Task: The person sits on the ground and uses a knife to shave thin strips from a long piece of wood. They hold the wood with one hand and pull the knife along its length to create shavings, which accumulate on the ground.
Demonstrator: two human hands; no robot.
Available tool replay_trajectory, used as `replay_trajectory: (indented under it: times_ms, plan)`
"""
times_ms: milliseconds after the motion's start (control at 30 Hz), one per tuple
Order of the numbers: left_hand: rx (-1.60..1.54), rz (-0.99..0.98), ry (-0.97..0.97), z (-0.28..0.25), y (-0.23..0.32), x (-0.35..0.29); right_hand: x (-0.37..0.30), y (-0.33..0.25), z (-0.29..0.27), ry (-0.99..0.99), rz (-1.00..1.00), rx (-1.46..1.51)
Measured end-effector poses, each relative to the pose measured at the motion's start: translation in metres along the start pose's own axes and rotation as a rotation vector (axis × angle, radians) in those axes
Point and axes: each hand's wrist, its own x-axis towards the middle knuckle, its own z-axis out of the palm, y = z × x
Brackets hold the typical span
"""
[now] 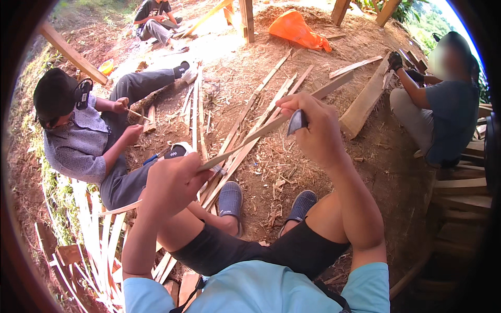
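Above the knees, left hand (175,180) grips the near end of a long pale strip (271,125), while right hand (313,130) presses a dark blade (296,122) against it.

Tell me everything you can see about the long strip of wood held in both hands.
The wood strip is long, thin and flat, pale tan like split bamboo. It runs slanting from the left hand, which grips its near end, up and right to a far end over the dirt ground. The right hand meets it about midway, holding a dark knife blade against it. It is held in the air above the person's knees and looks straight and whole.
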Motion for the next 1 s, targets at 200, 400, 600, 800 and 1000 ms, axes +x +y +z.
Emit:
replay_trajectory:
  times_ms: [200,400,600,800,1000]
  plan:
    - [0.213,-0.034,-0.015,-0.012,0.034,-0.032,0.002,-0.020,0.007,0.061,-0.140,0.128]
    - [-0.201,0.020,-0.148,-0.020,0.042,-0.041,-0.001,-0.021,0.001,0.132,-0.314,0.122]
    - [-1.264,-0.281,-0.503,0.038,0.040,-0.017,-0.011,-0.015,-0.012,0.087,-0.206,0.178]
    - [-1.503,-0.331,-0.523,0.055,0.052,0.028,-0.027,-0.008,-0.024,0.102,-0.180,0.254]
    - [-1.782,-0.277,-0.749,0.042,0.065,0.054,-0.040,-0.020,-0.033,-0.029,-0.144,0.257]
